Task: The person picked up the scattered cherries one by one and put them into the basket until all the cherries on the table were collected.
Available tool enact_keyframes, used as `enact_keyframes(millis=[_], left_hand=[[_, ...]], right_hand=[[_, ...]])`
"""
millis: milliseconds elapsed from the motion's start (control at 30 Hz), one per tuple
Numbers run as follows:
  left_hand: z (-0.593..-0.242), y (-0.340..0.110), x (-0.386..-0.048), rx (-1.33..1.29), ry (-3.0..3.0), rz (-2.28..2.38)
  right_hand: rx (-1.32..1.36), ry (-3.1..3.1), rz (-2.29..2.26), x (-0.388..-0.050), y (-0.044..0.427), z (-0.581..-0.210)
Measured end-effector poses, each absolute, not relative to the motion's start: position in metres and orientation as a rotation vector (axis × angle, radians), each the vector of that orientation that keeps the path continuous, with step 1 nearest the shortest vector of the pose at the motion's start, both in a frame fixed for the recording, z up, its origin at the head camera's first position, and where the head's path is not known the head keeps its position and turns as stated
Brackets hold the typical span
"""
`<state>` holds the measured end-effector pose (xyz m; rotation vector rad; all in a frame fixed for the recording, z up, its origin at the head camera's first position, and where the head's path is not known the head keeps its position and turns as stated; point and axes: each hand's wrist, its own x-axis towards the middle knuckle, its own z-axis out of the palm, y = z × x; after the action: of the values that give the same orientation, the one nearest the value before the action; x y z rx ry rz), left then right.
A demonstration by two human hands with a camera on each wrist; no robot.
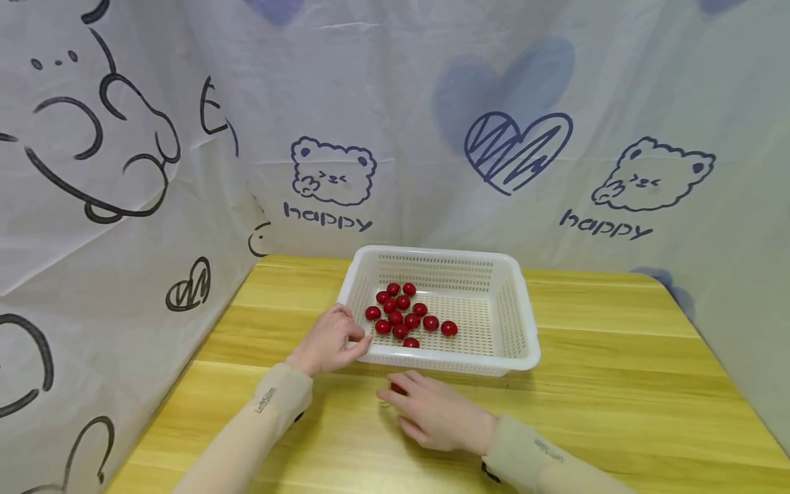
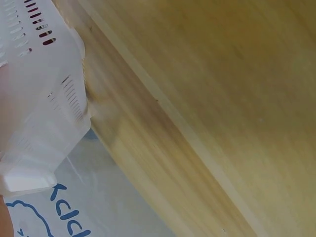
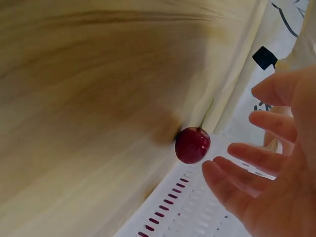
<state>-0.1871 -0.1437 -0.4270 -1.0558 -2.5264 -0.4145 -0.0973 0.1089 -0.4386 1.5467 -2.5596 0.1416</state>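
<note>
A white perforated plastic basket (image 1: 521, 322) stands on the table, with several dark red cherries (image 1: 411, 320) grouped toward its left half. My left hand (image 1: 330, 339) grips the basket at its front left corner, fingers bent over the rim. In the left wrist view the basket's slotted side (image 2: 44, 98) shows, with only slivers of that hand at the left edge. My right hand (image 1: 438, 412) hovers in front of the basket, over a single cherry (image 3: 192, 145) with a green stem on the table. Its fingers (image 3: 232, 190) are spread and slightly bent, apart from that cherry in the right wrist view.
The yellow wood-grain table (image 1: 617, 384) extends around the basket on all sides. A white cloth (image 1: 407, 137) printed with hearts and bears hangs behind the table, and another cloth panel (image 1: 92, 274) hangs along its left side.
</note>
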Motion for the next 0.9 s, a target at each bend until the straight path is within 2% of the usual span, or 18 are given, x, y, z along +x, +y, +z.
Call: enact_keyframes(millis=[900], left_hand=[[-0.423, -0.142, -0.183, -1.007, -2.620, -0.435]], right_hand=[[1.576, -2.656, 0.070, -0.107, 0.098, -0.448]])
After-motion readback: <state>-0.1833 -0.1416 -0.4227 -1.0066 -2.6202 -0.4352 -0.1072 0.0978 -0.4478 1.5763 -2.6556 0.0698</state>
